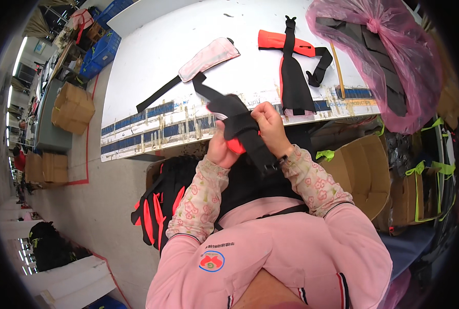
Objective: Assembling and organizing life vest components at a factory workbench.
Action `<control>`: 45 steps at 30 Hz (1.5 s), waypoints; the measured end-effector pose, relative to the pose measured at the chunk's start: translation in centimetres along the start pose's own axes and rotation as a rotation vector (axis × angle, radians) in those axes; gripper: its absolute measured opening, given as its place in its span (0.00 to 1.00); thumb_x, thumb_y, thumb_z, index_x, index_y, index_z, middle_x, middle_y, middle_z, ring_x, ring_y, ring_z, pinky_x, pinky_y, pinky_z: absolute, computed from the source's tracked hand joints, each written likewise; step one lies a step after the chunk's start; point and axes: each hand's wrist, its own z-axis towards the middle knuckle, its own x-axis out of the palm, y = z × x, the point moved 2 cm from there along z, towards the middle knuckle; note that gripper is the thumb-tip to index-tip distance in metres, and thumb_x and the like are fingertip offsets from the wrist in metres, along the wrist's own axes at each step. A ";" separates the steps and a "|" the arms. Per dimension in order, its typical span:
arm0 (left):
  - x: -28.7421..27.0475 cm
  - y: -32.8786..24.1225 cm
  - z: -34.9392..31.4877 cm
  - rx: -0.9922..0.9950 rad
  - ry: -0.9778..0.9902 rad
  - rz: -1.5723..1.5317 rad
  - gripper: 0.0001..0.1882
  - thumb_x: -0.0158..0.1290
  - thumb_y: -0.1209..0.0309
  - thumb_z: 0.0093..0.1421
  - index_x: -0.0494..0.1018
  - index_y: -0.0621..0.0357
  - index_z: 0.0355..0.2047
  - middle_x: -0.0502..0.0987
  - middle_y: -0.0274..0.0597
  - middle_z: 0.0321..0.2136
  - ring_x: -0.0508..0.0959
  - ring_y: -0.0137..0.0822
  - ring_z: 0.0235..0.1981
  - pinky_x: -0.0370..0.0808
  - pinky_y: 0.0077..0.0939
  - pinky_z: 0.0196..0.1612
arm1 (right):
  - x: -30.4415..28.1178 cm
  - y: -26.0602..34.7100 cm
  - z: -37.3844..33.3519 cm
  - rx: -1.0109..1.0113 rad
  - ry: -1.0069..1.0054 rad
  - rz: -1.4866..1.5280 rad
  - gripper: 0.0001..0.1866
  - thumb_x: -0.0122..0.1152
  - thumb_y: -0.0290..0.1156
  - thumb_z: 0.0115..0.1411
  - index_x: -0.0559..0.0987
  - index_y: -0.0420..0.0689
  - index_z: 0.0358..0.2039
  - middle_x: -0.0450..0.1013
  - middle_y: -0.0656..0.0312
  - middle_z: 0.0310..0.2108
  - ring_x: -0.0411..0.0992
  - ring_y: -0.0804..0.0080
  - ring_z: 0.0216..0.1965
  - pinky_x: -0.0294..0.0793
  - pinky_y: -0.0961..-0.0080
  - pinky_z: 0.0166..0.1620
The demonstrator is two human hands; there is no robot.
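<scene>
Both hands are working at the centre of the frame, just below the near edge of the white surface (152,67). The left hand (220,149) is gripping the lower part of a black and orange strap piece (240,126), its fingers closed around the orange end. The right hand (270,126) is pinching the black fabric from the right, fingers curled shut on it. The piece's long axis is running from upper left to lower right, with a black band trailing up onto the surface toward a pale pink pad (209,59) and another tail hanging down past the right wrist. Both hands are about equally near. On the surface at upper right, an orange and black finished piece (294,67) is lying apart, and a pink plastic bag (378,56) is crowding the right edge. Open room is lying to the left on the surface; cardboard boxes (363,170) are standing at lower right.
</scene>
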 end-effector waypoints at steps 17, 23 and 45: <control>2.8 0.9 -1.3 0.164 -0.185 0.257 0.19 0.42 0.58 0.71 0.67 0.62 0.50 0.74 0.45 0.49 0.76 0.38 0.49 0.74 0.35 0.52 | 0.3 2.7 0.9 0.060 -0.179 0.427 0.12 0.48 0.38 0.70 0.72 0.41 0.37 0.72 0.67 0.31 0.70 0.84 0.31 0.73 0.83 0.37; 3.4 -1.5 -1.6 0.167 0.082 -0.112 0.25 0.38 0.59 0.71 0.63 0.67 0.58 0.70 0.48 0.58 0.68 0.44 0.60 0.58 0.42 0.66 | -0.5 0.8 0.3 0.152 -0.155 0.296 0.10 0.51 0.35 0.69 0.72 0.42 0.36 0.70 0.69 0.30 0.66 0.86 0.30 0.68 0.86 0.35; 2.2 -1.9 -2.9 0.178 -0.048 0.817 0.16 0.49 0.66 0.68 0.72 0.66 0.27 0.72 0.27 0.24 0.66 0.19 0.26 0.65 0.19 0.30 | 0.6 0.8 0.1 0.317 0.081 0.411 0.09 0.55 0.34 0.67 0.72 0.42 0.37 0.70 0.68 0.31 0.66 0.84 0.33 0.68 0.84 0.38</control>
